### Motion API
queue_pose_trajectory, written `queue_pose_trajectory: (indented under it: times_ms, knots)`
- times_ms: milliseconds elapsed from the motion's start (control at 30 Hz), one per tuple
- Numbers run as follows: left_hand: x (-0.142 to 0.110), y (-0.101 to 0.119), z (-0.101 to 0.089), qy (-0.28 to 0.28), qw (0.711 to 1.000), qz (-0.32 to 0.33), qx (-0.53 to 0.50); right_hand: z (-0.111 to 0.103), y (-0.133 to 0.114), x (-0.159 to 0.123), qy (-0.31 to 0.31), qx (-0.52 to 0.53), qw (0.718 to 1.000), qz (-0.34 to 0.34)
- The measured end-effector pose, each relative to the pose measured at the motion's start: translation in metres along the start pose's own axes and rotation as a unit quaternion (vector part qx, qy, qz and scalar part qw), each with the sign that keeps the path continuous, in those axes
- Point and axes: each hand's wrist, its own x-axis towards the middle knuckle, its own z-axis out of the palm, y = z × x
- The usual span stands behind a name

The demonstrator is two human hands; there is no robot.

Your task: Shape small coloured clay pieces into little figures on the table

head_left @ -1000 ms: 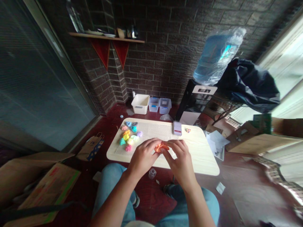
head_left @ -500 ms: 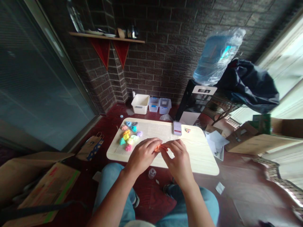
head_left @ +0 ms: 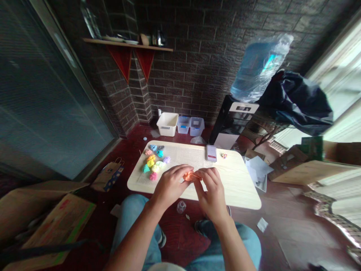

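Note:
Between my two hands, above the near part of the low table point(head_left: 239, 188), is a lump of orange modelling clay point(head_left: 188, 175). My left hand point(head_left: 172, 184) grips its rounded left part with thumb and fingers. A thin strand of it runs to the right, pinched between the thumb and fingertips of my right hand point(head_left: 211, 188). Left of my hands, several soft clay lumps lie on a clear textured sheet point(head_left: 183, 154); among them are a pink lump point(head_left: 153, 176), a green lump point(head_left: 146, 168) and a lilac lump point(head_left: 166, 160).
At the table's far side lie a phone point(head_left: 211, 153) and a small multicoloured piece point(head_left: 223, 155). Plastic bins point(head_left: 167, 130) stand by the wall. A water dispenser point(head_left: 234, 120) is behind on the right; cardboard boxes point(head_left: 53, 229) flank both sides. A clear jar point(head_left: 181, 207) sits below.
My right hand has shifted slightly, its fingers drawn a little away from the left. More of the orange clay and its thin strand shows between the hands.

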Motion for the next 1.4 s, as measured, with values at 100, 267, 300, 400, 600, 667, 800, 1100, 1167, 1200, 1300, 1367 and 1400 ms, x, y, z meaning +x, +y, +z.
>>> queue_pose_trajectory:
  times_ms: [100,267,300,400,600,667,800,1100,1167,1200,1300,1367,1400]
  knots:
    - [-0.001,0.001,0.003,0.001,1.0,-0.016,-0.015,0.001,0.005,-0.002,-0.007,0.005,1.0,-0.009]
    - [0.001,0.004,0.003,0.01,0.998,-0.044,-0.05,0.001,0.01,-0.002,0.0,0.025,1.0,-0.018]
    - [0.002,0.005,0.002,0.007,0.997,-0.051,-0.058,0.001,0.01,-0.002,0.005,0.033,0.999,-0.017]
    - [0.004,0.006,0.0,-0.006,0.993,-0.085,-0.078,0.001,0.01,-0.001,0.018,0.057,0.998,-0.004]
    - [0.002,0.005,0.0,-0.039,0.961,-0.218,-0.166,0.003,0.013,-0.003,0.043,0.163,0.982,0.088]
    - [0.001,0.003,0.001,-0.05,0.935,-0.266,-0.228,0.006,0.015,-0.005,0.05,0.225,0.964,0.135]
    - [0.002,0.001,0.003,-0.072,0.87,-0.342,-0.349,0.013,0.018,-0.006,0.076,0.342,0.913,0.209]
    - [0.0,-0.01,0.001,-0.132,0.889,-0.309,-0.311,-0.003,0.023,-0.002,-0.042,0.222,0.953,0.203]
    - [-0.002,-0.014,0.001,-0.153,0.887,-0.308,-0.308,-0.01,0.023,0.0,-0.088,0.165,0.972,0.145]
    - [-0.003,-0.016,0.001,-0.169,0.883,-0.307,-0.311,-0.013,0.022,0.001,-0.112,0.146,0.976,0.114]
    - [-0.002,-0.021,0.001,-0.202,0.871,-0.301,-0.331,-0.018,0.02,0.005,-0.159,0.105,0.98,0.058]
    - [0.001,-0.022,0.001,-0.199,0.864,-0.3,-0.351,-0.019,0.02,0.007,-0.168,0.083,0.981,0.051]
    - [0.002,-0.022,0.002,-0.196,0.862,-0.302,-0.358,-0.019,0.02,0.008,-0.169,0.073,0.981,0.051]
